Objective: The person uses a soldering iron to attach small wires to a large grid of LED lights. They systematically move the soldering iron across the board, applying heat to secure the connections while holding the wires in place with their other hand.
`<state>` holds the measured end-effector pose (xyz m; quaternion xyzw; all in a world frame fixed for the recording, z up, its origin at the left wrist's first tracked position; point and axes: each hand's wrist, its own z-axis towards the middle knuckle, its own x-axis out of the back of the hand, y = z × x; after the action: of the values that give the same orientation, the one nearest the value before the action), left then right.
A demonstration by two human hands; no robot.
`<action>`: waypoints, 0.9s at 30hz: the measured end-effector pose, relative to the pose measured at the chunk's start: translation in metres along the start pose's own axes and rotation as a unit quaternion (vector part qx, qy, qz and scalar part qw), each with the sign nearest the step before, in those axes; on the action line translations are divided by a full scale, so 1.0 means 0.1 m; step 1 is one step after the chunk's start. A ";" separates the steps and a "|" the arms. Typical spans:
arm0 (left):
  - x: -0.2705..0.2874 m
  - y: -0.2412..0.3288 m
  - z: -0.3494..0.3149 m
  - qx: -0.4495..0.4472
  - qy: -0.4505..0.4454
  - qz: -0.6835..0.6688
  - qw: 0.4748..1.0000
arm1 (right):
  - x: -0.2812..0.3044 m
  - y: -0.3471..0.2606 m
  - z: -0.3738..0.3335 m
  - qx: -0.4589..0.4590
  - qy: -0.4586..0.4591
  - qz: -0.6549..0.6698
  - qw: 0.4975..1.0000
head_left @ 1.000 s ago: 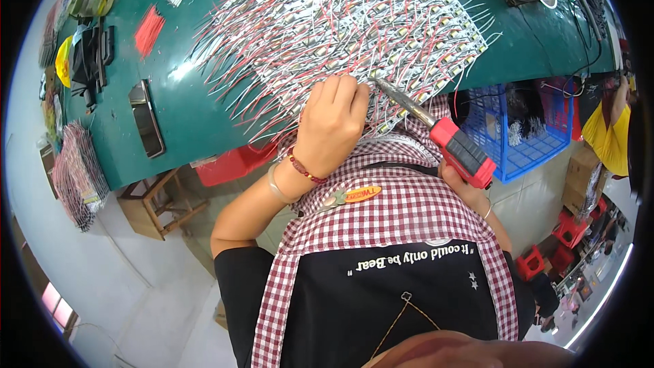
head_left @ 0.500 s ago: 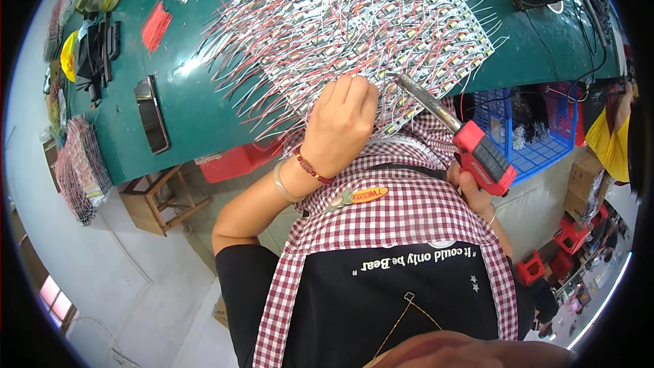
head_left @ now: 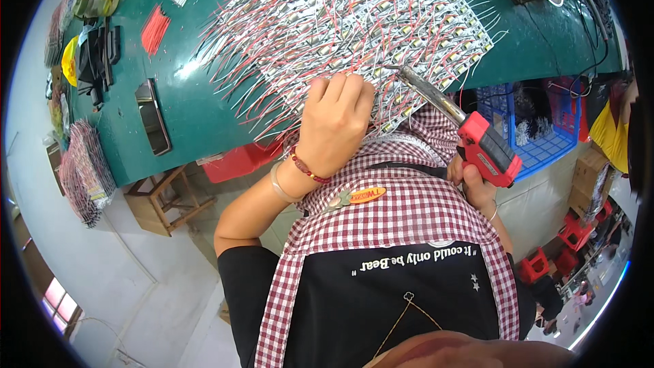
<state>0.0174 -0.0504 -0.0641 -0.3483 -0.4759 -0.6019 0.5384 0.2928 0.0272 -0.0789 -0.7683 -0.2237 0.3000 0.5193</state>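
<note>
Left hand (head_left: 335,123) presses on the wired boards (head_left: 340,20); right hand (head_left: 473,180) grips soldering gun (head_left: 470,133), tip aimed up-left, touching boards just right of left fingers.

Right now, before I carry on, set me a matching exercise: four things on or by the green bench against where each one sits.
Things:
1. red-handled soldering gun
2. bundle of short red wires
3. blue plastic crate
4. flat dark rectangular phone

Places:
A. below the bench edge, at the right
B. far left of the bench top, beside a white wire bundle
C. in the right hand, tip on the wired board sheet
D. lying near the bench's front edge, left of the left hand

Pairs: 1-C, 2-B, 3-A, 4-D
</note>
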 end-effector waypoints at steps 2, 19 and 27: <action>0.01 -0.02 -0.01 0.012 0.001 -0.011 1.000 | -0.02 0.00 0.01 0.013 0.004 0.020 1.000; 0.11 0.17 -0.02 -0.006 -0.063 -0.180 0.982 | 0.03 -0.15 0.21 0.111 0.067 0.011 0.991; 0.11 0.24 -0.11 0.037 -0.101 -0.064 0.992 | 0.05 -0.15 0.22 0.123 0.079 0.018 0.989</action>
<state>0.0396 -0.0634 -0.0526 -0.3561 -0.5714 -0.5789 0.4600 0.2806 0.0502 -0.0722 -0.7239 -0.1297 0.2723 0.6205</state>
